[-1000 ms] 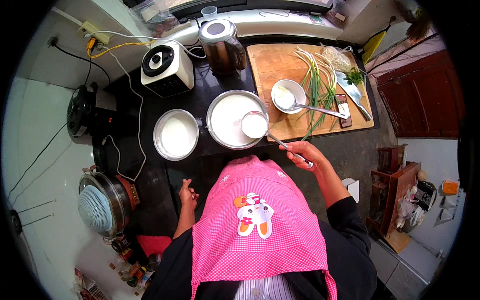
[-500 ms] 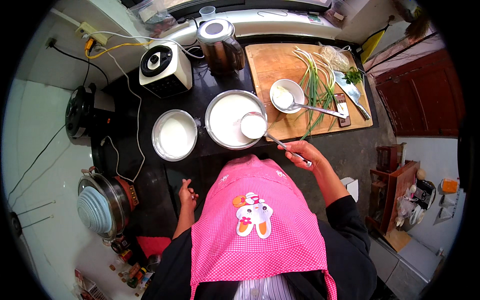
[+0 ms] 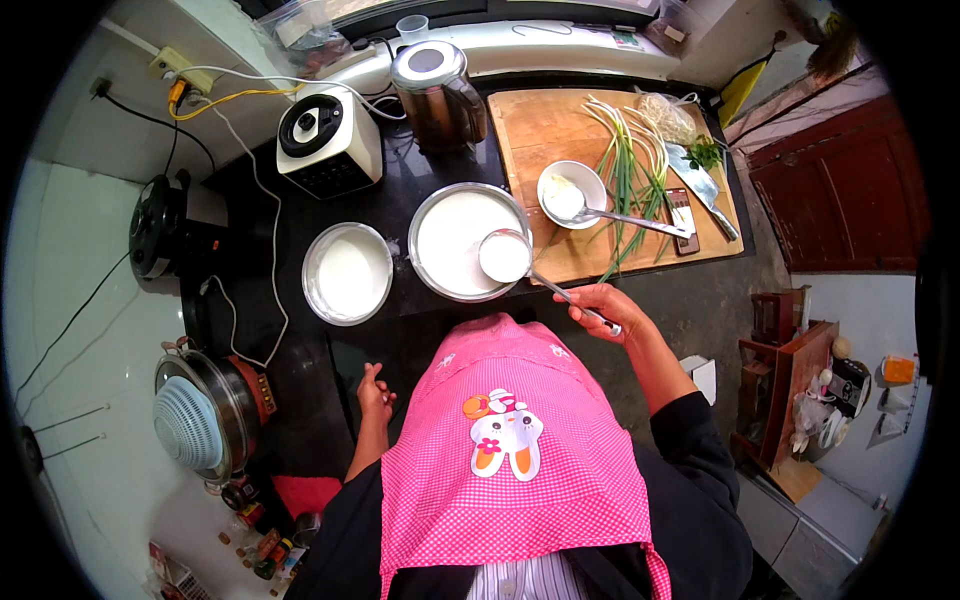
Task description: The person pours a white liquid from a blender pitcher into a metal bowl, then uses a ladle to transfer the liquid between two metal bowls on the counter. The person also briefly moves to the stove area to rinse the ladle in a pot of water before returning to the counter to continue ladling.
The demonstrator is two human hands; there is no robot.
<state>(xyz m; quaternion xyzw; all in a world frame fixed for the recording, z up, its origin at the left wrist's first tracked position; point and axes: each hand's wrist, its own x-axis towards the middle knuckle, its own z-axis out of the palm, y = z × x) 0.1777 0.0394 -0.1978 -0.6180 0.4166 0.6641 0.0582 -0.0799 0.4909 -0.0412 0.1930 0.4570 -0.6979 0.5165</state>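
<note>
In my right hand (image 3: pixel 600 309) is the handle of a ladle (image 3: pixel 552 288), gripped near its end. The ladle's round cup holds white liquid and sits over the right side of a steel basin (image 3: pixel 417 264) of white liquid. To the left of that stands a smaller steel bowl (image 3: pixel 309 292), also with white contents. My left hand (image 3: pixel 376 392) hangs low beside the pink apron (image 3: pixel 580 440). Its fingers are loosely bent and somewhat apart, with nothing visible in them.
On the wooden board (image 3: pixel 530 130) are a white bowl (image 3: pixel 598 180) with a spoon (image 3: pixel 640 220), spring onions (image 3: pixel 625 150), a cleaver (image 3: pixel 703 185) and a phone (image 3: pixel 686 232). Behind the basin stand a metal jug (image 3: pixel 440 105) and a white appliance base (image 3: pixel 355 150). A cable (image 3: pixel 280 230) crosses the counter.
Almost nothing differs. The whole view has shifted very slightly; the ladle stays over the basin and both hands keep their places.
</note>
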